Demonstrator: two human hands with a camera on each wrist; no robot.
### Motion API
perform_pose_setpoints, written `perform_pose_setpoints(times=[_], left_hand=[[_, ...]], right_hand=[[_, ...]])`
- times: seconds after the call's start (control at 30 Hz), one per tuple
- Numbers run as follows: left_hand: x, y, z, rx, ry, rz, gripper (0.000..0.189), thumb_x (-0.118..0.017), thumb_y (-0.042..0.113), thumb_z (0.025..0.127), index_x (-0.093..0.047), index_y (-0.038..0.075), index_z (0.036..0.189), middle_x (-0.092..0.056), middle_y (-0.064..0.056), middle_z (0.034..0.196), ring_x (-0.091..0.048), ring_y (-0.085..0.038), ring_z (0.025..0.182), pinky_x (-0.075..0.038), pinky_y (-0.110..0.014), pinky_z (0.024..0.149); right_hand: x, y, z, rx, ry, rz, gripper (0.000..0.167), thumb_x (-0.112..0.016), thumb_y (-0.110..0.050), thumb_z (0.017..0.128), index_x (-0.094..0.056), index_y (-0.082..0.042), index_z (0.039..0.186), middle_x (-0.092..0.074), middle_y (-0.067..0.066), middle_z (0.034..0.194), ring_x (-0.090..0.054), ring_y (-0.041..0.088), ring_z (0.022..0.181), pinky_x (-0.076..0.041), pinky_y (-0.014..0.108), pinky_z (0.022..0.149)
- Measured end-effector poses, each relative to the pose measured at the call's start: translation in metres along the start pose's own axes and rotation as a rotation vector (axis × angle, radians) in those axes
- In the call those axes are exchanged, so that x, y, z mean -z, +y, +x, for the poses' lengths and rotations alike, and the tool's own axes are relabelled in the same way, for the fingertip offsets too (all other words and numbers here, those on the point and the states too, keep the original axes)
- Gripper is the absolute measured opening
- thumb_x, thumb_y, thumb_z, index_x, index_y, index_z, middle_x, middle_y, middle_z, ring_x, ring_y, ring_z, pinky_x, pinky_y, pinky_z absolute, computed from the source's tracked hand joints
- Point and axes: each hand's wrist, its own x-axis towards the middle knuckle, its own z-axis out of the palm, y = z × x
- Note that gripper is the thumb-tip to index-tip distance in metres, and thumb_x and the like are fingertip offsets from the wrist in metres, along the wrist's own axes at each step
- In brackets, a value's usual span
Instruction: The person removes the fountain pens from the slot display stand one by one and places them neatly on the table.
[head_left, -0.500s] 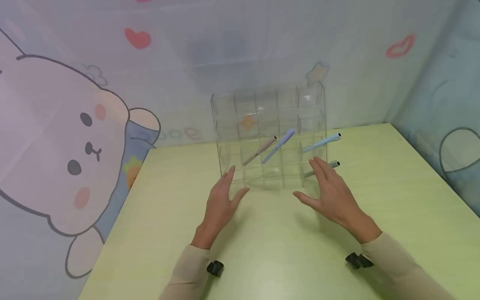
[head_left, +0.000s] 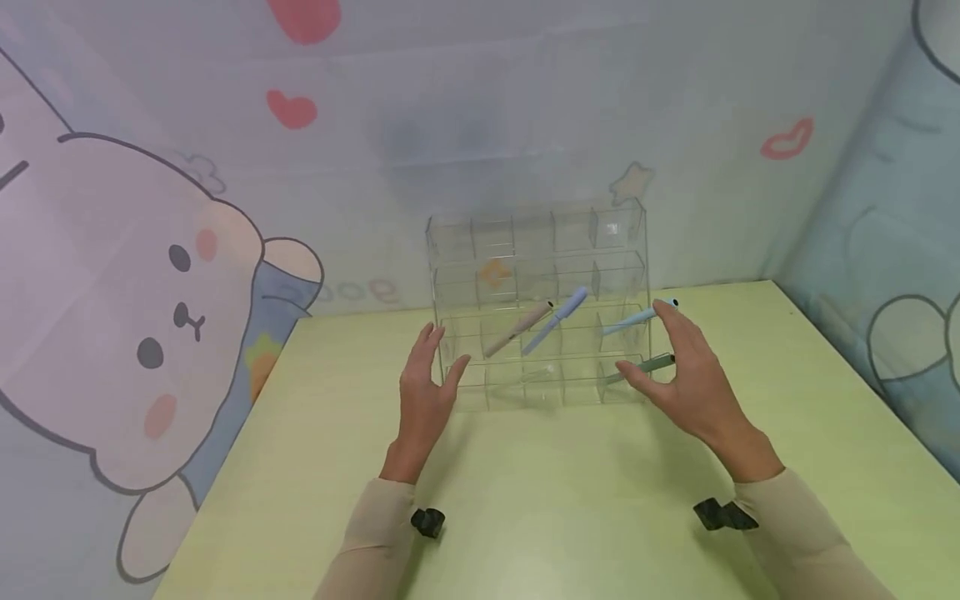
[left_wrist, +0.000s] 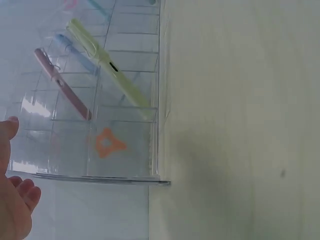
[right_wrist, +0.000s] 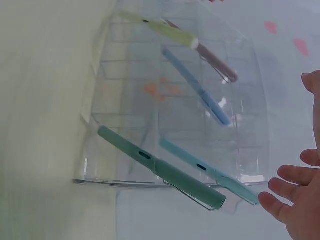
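A clear plastic organizer [head_left: 534,250] with rows of compartments stands upright. My left hand [head_left: 422,400] is at its left side, thumb in front and fingers around the outer edge. My right hand [head_left: 697,387] is at the right side, thumb near the green pen [head_left: 658,362] and fingers by the light blue pen [head_left: 628,321]. Both hands have spread, relaxed fingers; contact with the plastic is unclear. A dusty pink pen [head_left: 519,329] and a periwinkle pen [head_left: 556,321] lean in middle compartments. The yellow-green pen [left_wrist: 112,70] shows clearly in the left wrist view.
The organizer stands on a pale yellow-green table [head_left: 540,492], close to a cloth backdrop [head_left: 480,100] printed with hearts and a cartoon animal. Another printed cloth [head_left: 862,233] hangs along the right side. Small black devices [head_left: 427,522] are worn at both wrists.
Both hands have moved apart and toward the organizer's sides, the left one outward to the left, the right one to the right. The head view has tilted up slightly.
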Motion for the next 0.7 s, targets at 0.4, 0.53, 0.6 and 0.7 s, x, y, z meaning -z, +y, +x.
perform_pose_setpoints(times=[0.4, 0.53, 0.6, 0.7], left_hand=[[-0.002, -0.020, 0.024, 0.110, -0.096, -0.094, 0.046, -0.063, 0.024, 0.101, -0.053, 0.001, 0.140, -0.040, -0.024, 0.150, -0.037, -0.037, 0.140, -0.038, -0.055, 0.105], [-0.004, -0.027, 0.023, 0.178, -0.151, -0.151, 0.046, -0.058, 0.028, 0.104, -0.052, 0.002, 0.141, -0.040, -0.021, 0.152, -0.036, -0.033, 0.142, -0.041, -0.053, 0.104], [-0.005, -0.029, 0.022, 0.211, -0.183, -0.168, 0.045, -0.056, 0.030, 0.105, -0.052, 0.005, 0.142, -0.042, -0.017, 0.152, -0.036, -0.031, 0.143, -0.041, -0.055, 0.103], [-0.006, -0.030, 0.023, 0.239, -0.222, -0.173, 0.042, -0.055, 0.032, 0.105, -0.055, 0.008, 0.139, -0.045, -0.016, 0.150, -0.035, -0.032, 0.143, -0.043, -0.056, 0.100]], right_hand=[[-0.001, 0.010, 0.029, -0.004, 0.206, 0.096, 0.073, -0.075, -0.020, 0.086, -0.042, 0.000, 0.148, -0.048, 0.022, 0.143, -0.045, 0.038, 0.131, -0.041, 0.059, 0.097], [0.003, 0.014, 0.038, -0.050, 0.246, 0.113, 0.070, -0.072, -0.026, 0.090, -0.042, -0.001, 0.149, -0.045, 0.020, 0.146, -0.041, 0.035, 0.136, -0.039, 0.058, 0.100], [0.004, 0.017, 0.041, -0.069, 0.263, 0.124, 0.070, -0.071, -0.027, 0.091, -0.041, 0.000, 0.149, -0.044, 0.020, 0.148, -0.039, 0.034, 0.137, -0.038, 0.058, 0.101], [0.005, 0.022, 0.043, -0.102, 0.257, 0.137, 0.072, -0.069, -0.029, 0.092, -0.039, 0.000, 0.150, -0.041, 0.019, 0.150, -0.037, 0.033, 0.139, -0.037, 0.058, 0.103]])
